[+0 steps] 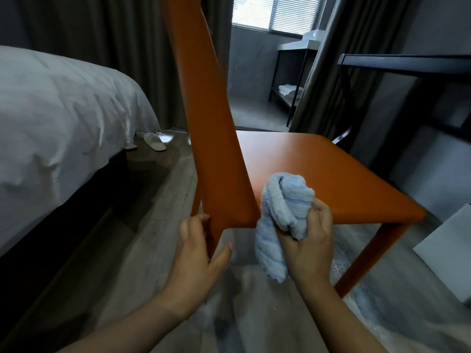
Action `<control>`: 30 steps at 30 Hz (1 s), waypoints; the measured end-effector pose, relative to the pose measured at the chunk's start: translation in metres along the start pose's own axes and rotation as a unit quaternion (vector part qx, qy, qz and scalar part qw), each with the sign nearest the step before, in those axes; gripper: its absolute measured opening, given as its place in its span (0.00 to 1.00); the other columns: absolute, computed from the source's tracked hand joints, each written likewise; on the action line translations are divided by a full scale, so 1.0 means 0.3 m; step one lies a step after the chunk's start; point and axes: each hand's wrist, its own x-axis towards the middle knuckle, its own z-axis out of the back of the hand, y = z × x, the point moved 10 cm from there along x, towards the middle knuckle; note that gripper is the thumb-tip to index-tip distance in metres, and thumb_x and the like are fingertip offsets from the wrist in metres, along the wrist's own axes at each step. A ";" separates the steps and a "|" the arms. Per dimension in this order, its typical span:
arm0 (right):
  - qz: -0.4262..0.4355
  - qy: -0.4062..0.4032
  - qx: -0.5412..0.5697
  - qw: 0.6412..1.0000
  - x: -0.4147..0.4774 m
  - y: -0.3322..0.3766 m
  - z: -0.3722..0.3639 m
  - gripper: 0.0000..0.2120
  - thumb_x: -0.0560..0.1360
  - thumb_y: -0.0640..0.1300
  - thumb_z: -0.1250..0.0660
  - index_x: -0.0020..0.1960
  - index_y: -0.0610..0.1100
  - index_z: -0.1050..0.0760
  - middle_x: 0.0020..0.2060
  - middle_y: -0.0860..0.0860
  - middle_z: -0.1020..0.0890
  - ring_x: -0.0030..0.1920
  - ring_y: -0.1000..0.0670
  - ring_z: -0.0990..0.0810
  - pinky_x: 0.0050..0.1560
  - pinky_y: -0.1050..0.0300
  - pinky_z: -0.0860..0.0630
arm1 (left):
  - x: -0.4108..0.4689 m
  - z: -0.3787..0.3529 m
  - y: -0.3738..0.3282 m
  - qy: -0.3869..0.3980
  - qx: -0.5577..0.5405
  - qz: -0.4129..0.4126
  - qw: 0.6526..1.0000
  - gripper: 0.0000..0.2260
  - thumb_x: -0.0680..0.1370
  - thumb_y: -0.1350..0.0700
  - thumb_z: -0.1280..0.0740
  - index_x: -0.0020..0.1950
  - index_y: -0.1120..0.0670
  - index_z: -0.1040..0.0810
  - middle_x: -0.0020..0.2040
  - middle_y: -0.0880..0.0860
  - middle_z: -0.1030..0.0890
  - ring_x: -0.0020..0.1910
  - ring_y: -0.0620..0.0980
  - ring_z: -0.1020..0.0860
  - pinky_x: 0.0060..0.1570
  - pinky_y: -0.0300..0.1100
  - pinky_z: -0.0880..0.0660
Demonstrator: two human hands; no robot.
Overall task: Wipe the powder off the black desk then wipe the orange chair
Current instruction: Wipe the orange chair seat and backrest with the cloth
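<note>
The orange chair [313, 171] fills the middle of the view, its tall backrest rising on the left and its flat seat stretching to the right. My left hand [196, 253] wraps around the rear leg just under the backrest, fingers behind it and thumb in front. My right hand [309, 240] is closed on a bunched light blue cloth [283, 207], which presses against the near edge of the seat beside the backrest. Part of the cloth hangs below the seat. The black desk [407, 63] shows at the upper right, only its edge visible.
A bed with white bedding [56, 118] stands on the left. White slippers [154, 141] lie on the wooden floor beyond it. A black shelf with folded towels [288, 89] stands at the back under a window. A white object [448, 253] sits at the right edge.
</note>
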 end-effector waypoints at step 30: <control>-0.211 -0.117 -0.150 0.959 0.136 -0.613 0.497 0.21 0.74 0.51 0.32 0.61 0.40 0.29 0.59 0.41 0.27 0.60 0.38 0.28 0.53 0.45 0.28 | -0.058 -0.409 -0.274 0.098 0.032 -0.156 0.982 0.13 0.78 0.47 0.36 0.61 0.47 0.28 0.57 0.41 0.30 0.57 0.39 0.30 0.58 0.39 0.28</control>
